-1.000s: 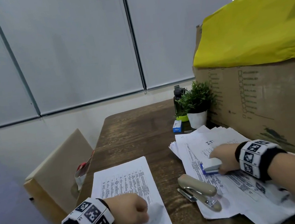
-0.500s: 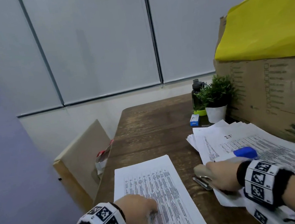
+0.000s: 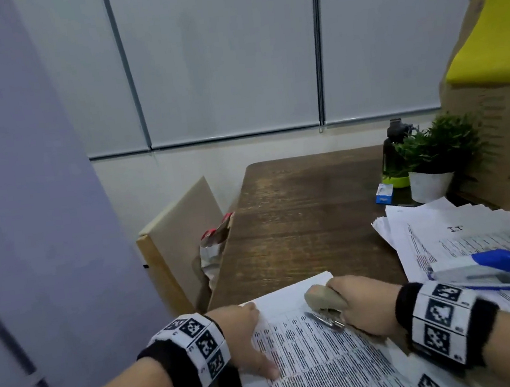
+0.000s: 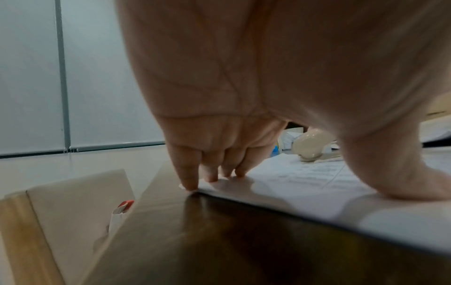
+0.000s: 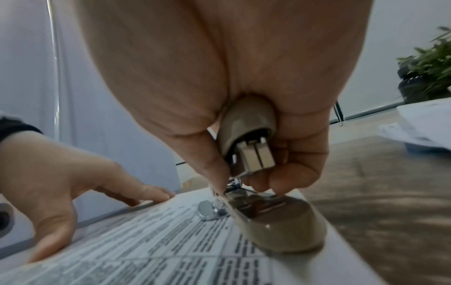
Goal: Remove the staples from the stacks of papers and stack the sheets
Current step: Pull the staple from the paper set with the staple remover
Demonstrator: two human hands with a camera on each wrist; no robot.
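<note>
**Gripping the beige stapler over the printed stack**

Gripping a beige, rounded stapler (image 3: 324, 301), the right hand (image 3: 365, 306) has its fingers and thumb curled round the upper arm, with the tool opened wide. In the right wrist view the stapler's (image 5: 266, 212) lower beige arm lies flat on the paper while the upper arm stands tilted up inside the fist; the thumb (image 5: 214, 173) reaches down to the metal hinge, and the curled fingertips (image 5: 288, 181) sit just above the lower arm.

The tool rests on the near stack of white printed sheets (image 3: 316, 362) — close to its far right corner — on the dark brown wooden table (image 3: 298, 213).

The left hand (image 3: 245, 332) is spread, fingers straight, pressing the same stack at its left edge. In the left wrist view the fingertips (image 4: 187, 183) come down on the far left corner of the sheets (image 4: 305, 179), and the thumb presses flat on the paper nearer the camera; it holds nothing. The stapler's rounded end (image 4: 307, 148) shows beyond the fingers, apart from them.

To the right lies a second, looser pile of white printed papers (image 3: 464, 232), with a white and blue stapler (image 3: 481, 270) lying on top. Behind it stand a small green plant in a white pot (image 3: 433, 168), a dark bottle (image 3: 394, 150) and a small blue box (image 3: 384, 193), beside a large brown cardboard box (image 3: 503, 137).
</note>
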